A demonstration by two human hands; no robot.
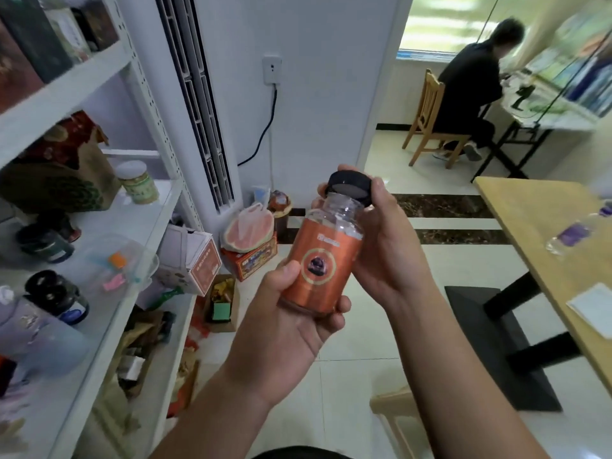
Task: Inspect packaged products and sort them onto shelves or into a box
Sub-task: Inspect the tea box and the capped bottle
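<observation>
The left grip (291, 313) curls round the base of an orange-labelled jar (323, 260), held in mid-air between the white shelves (99, 231) and the worktop (530, 220). The right grip (381, 246) pinches its black lid (349, 188), which sits tilted at the jar's mouth.

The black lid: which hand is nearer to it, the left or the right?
Right. The right hand grips the black lid itself; the left hand holds the jar lower down, below the lid.
</observation>
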